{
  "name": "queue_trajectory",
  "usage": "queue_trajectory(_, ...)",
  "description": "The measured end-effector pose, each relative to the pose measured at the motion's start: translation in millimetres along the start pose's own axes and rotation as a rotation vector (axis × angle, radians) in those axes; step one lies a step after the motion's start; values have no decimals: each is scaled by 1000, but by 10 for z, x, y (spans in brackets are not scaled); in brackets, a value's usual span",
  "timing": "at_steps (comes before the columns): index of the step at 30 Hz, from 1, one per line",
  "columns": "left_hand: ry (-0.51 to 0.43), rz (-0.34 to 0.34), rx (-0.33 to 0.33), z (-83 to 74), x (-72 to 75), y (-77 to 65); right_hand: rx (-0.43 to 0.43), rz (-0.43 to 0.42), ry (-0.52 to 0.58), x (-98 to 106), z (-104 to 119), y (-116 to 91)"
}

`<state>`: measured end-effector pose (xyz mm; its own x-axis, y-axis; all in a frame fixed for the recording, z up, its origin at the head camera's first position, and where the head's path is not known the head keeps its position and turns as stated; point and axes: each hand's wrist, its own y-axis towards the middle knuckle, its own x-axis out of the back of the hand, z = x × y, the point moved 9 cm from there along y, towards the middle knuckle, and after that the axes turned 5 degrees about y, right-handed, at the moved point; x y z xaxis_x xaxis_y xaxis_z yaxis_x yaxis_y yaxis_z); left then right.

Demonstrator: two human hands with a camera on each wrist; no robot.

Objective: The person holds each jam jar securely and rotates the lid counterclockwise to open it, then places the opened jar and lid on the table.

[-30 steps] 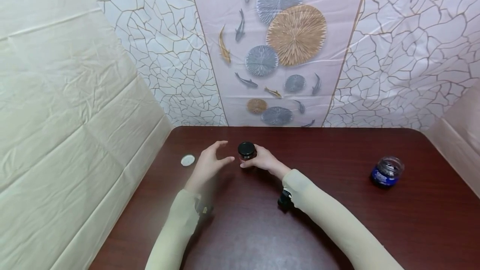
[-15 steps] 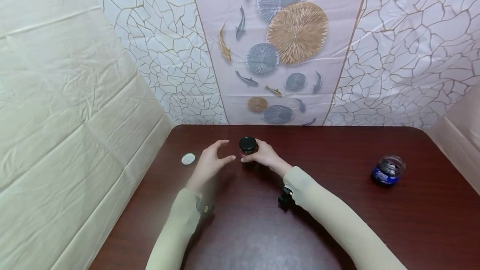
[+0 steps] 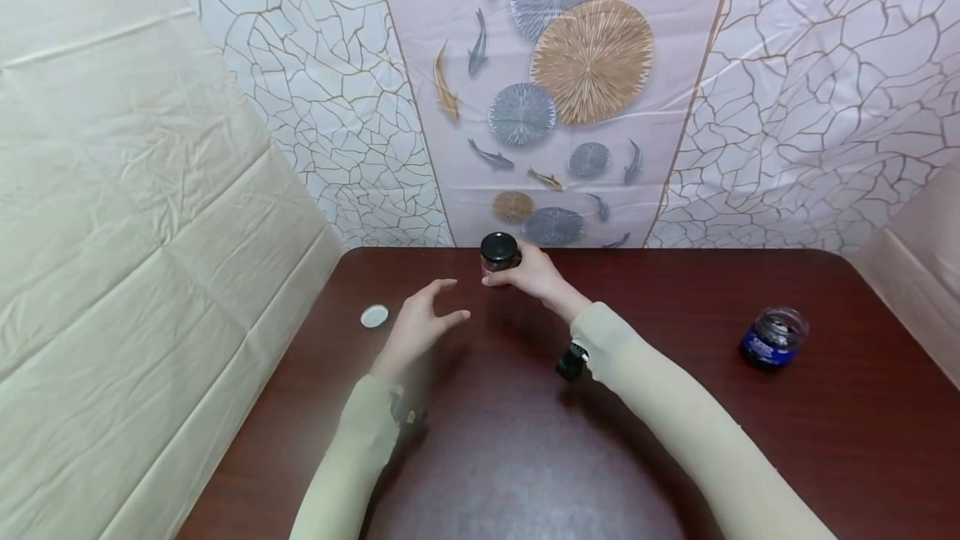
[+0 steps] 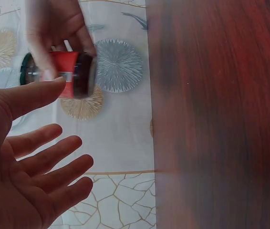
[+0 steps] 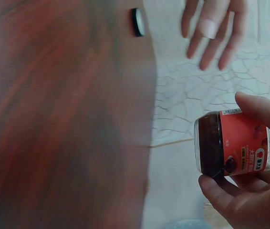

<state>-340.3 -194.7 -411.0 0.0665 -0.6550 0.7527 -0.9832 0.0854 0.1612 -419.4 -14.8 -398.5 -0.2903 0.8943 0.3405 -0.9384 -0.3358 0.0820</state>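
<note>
A small glass jar (image 3: 499, 248) with a black lid is raised over the far part of the table, gripped around its side by my right hand (image 3: 536, 275). In the right wrist view a red label (image 5: 244, 140) wraps the jar, and dark contents show near its base. My left hand (image 3: 416, 325) is held in the air to the left of the jar and nearer to me. Its thumb and fingers are spread apart with nothing between them, as the left wrist view also shows. The jar overlaps the left thumb in that view but is farther off.
On the left of the dark red wooden table (image 3: 510, 457) lies a loose round lid (image 3: 374, 316), pale inside up. An open jar with a blue label (image 3: 772, 340) stands at the right. A patterned cloth (image 3: 450, 190) hangs behind the table.
My right hand has lifted the jar upward from the table, slowly at first and then faster. The left hand has stayed almost where it was.
</note>
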Motion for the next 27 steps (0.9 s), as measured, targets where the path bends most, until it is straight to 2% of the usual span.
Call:
queue_trajectory(10, 4, 20, 12, 17, -69, 17, 2, 7, 7, 182, 306, 14)
queue_trajectory(18, 7, 3, 8, 5, -69, 6, 9, -11, 29, 261, 435, 5)
queue_trajectory(27, 8, 20, 9, -7, -82, 7, 8, -12, 31, 327, 546, -125)
